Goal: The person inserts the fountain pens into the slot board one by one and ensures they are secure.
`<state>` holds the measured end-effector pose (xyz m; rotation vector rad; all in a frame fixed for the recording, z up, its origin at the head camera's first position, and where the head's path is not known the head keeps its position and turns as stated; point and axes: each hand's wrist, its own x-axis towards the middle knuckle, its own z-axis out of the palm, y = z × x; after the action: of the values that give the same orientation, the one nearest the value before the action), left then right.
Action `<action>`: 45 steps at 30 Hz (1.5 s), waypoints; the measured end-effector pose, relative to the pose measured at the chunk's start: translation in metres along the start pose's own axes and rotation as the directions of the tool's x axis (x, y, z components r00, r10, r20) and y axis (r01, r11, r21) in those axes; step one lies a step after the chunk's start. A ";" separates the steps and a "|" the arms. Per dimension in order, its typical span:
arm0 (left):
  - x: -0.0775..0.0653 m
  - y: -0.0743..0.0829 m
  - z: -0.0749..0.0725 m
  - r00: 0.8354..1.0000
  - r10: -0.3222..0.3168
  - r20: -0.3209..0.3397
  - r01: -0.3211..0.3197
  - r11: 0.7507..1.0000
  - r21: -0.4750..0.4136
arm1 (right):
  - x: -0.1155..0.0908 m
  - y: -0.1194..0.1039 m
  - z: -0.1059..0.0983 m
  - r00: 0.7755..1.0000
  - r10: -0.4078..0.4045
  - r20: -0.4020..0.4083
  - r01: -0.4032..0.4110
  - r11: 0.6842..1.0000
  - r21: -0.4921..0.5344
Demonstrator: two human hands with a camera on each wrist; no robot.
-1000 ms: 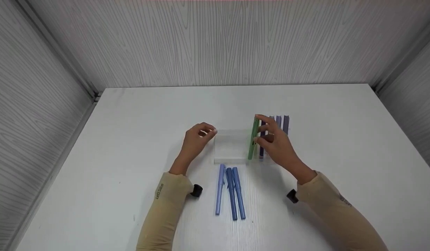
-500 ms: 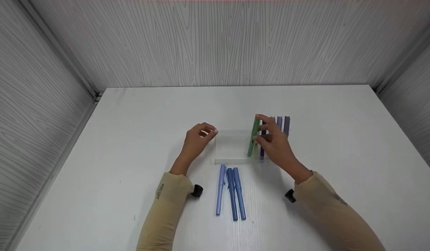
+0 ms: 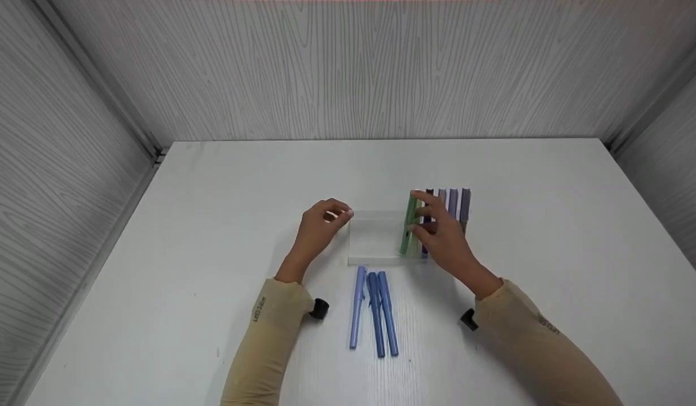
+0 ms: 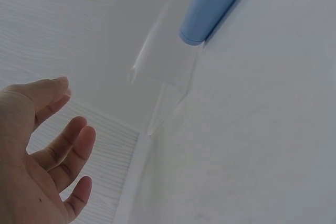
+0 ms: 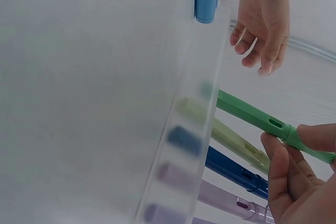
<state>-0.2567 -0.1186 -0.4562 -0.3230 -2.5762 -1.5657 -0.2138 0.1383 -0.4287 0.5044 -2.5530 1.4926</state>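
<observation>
table (image 3: 573, 237): right fingers (image 5: 281, 174) (barely parted) pinch green pen (image 5: 252, 115)

The long, tan cloth left sleeve (image 3: 263, 347) has small dark letters (image 3: 259, 309), and so does the long, tan cloth right sleeve (image 3: 542, 355). A stubby black block (image 3: 320, 308) pokes out at the end of each.

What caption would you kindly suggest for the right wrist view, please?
Right hand holding a green pen beside a yellow-green pen in a clear tray.
</observation>
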 end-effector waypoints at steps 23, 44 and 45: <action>0.000 -0.002 0.000 1.000 -0.007 -0.014 0.006 1.000 -0.010 | 0.009 -0.009 -0.001 0.999 -0.024 -0.033 0.019 0.990 -0.138; 0.001 -0.001 0.000 1.000 -0.015 0.000 0.015 1.000 0.008 | 0.016 -0.007 0.000 0.996 -0.078 -0.046 0.048 0.889 -0.455; 0.001 -0.001 0.001 1.000 -0.016 -0.001 0.016 1.000 0.009 | 0.015 -0.007 0.000 0.996 -0.077 -0.044 0.048 0.885 -0.463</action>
<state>-0.2578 -0.1185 -0.4574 -0.3023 -2.5907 -1.5587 -0.2256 0.1318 -0.4185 0.4540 -2.6832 0.8129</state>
